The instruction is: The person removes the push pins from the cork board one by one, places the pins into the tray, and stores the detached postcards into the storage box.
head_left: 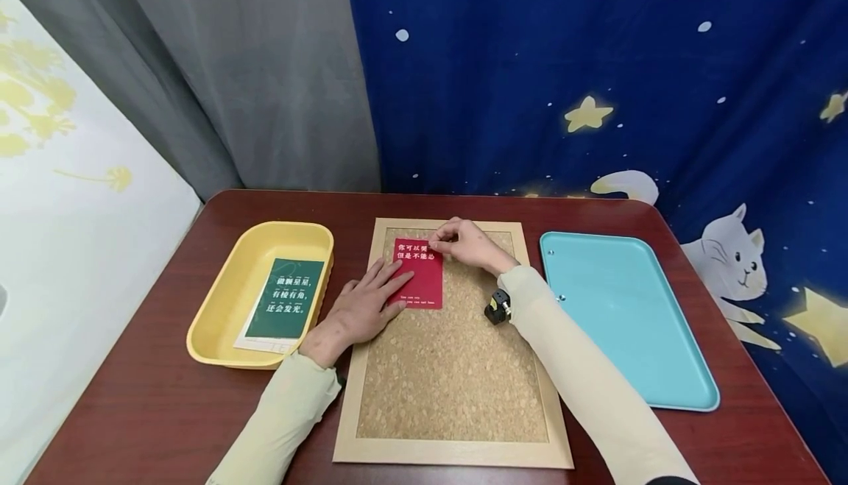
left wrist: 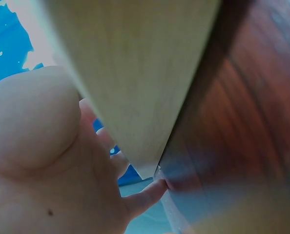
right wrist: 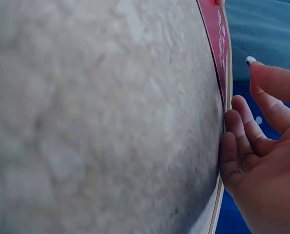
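Note:
A red card with white lettering lies on the upper part of a wood-framed cork board. My left hand rests on the card's left side with straight, spread fingers, its palm over the frame. At the card's upper right corner is my right hand, thumb and forefinger pinched together. Between those fingertips a small push pin shows white and dark in the right wrist view. In that view, the other fingers sit loosely bent close to the board.
Left of the board stands a yellow basin holding a green card with white lettering over a paler one. On the right lies a blue tray with a few small pins near its left edge. A starry curtain hangs behind the table.

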Demonstrator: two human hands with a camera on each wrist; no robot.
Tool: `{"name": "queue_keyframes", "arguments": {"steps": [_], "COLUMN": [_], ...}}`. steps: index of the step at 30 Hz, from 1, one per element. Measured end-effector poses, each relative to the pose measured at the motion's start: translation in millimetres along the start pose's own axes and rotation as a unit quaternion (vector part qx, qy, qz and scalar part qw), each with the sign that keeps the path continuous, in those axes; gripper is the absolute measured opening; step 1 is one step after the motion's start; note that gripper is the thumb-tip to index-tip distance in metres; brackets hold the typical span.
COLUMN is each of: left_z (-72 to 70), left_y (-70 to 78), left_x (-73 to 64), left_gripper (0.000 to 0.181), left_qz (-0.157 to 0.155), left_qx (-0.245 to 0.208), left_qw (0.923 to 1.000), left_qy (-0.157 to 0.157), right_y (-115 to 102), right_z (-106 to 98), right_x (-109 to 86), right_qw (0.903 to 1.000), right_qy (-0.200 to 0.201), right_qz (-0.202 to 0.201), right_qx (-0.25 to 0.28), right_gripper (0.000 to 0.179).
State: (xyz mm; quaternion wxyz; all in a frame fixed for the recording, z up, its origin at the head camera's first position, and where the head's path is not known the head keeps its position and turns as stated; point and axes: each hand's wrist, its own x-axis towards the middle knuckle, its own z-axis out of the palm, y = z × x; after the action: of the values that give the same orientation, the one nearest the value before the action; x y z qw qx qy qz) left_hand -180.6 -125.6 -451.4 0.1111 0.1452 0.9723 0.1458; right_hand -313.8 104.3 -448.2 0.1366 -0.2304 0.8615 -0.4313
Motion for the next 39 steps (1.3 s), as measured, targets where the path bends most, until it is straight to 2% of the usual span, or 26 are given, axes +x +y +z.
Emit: {"name": "queue_keyframes", "arguments": {"steps": [15,25,33,39], "left_z": [0.9,0.7,-0.8,-0.3], "left_y": [-0.2,1.3,-1.7,0.5], "left_x": [0.2,0.3,-6.9,-3.3], "left_gripper": [0.064,0.064,0.063,0.063], "left_qz": [0.004,0.003,0.002,0.007], "left_qx": [-0.008,-0.01,-0.017,-0.017], "left_qw": [1.0,0.9999,0.9998,0.9998], "left_qy": [0.002,0.001,0.009,0.013], "right_y": [4.1,6.0,4.1,1.8], "right_z": [-9.8,-11.0,-7.1,-15.7], "right_x": [-14.3,-21.6,-26.2,-34.7], "right_qw": [0.9992,0.9992,0.9987,0.9983], "right_qy": [-0.004,-0.006,-0.016,-0.008], "right_qz": [-0.027,-0.02,-0.028,-0.025], "right_qx": [-0.031,-0.035,-0.039,-0.052], "right_gripper": [0.012,0.011,0.011,0.012]}}
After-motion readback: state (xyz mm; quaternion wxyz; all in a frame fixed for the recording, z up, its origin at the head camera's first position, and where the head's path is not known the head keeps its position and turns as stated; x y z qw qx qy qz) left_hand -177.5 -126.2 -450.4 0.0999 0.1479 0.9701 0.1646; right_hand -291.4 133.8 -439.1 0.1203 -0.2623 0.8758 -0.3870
